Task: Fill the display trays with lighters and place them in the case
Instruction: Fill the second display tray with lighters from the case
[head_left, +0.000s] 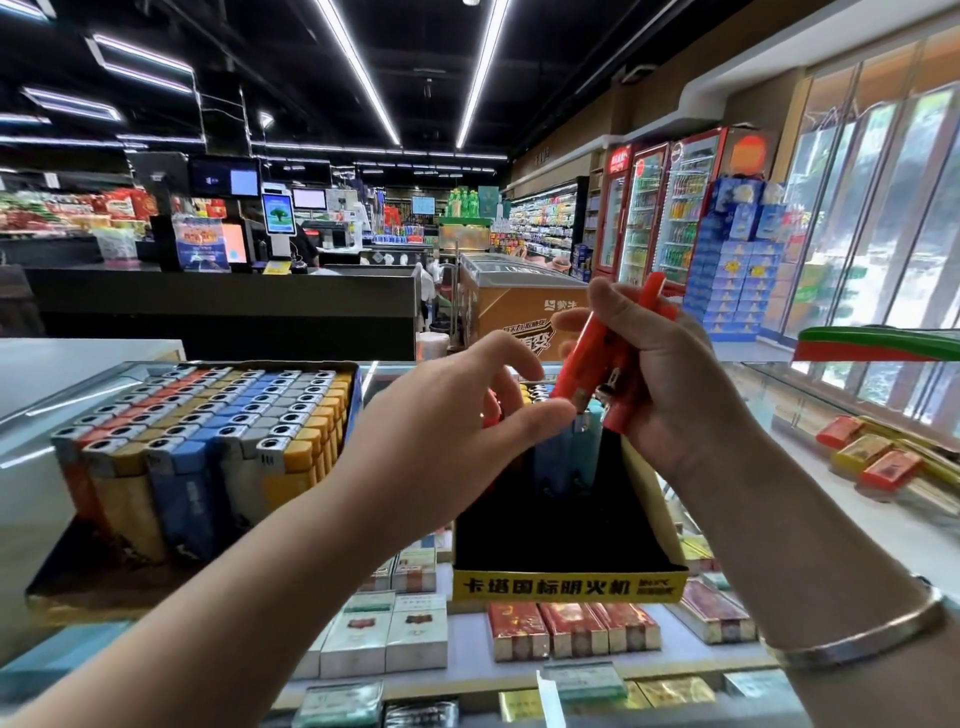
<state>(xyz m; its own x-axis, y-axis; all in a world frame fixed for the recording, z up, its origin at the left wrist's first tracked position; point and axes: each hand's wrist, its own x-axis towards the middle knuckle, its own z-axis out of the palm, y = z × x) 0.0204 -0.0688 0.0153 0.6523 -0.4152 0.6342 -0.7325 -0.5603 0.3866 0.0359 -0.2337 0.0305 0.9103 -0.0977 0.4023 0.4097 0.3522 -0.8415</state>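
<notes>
full lighter tray (104, 582) done | yellow-fronted tray (566, 587) barely started | right grip (675, 395) clutched orange lighters (579, 364) | left grip (447, 436) curled beside them, hold unclear | casing pending

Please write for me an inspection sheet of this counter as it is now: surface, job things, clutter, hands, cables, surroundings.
Surface: glass counter, cigarette packs under the glass.
Job's things: left tray full; middle tray mostly bare, a few lighters standing at its far end; orange lighters held above it.
Clutter: red-green thing at the right edge, unclear what.
Hands: right hand grips the orange lighters; left hand reaches their lower ends, grip unclear.
Cables: nothing seen.
Surroundings: shop; checkout desk, freezer, drink fridges behind.
</notes>
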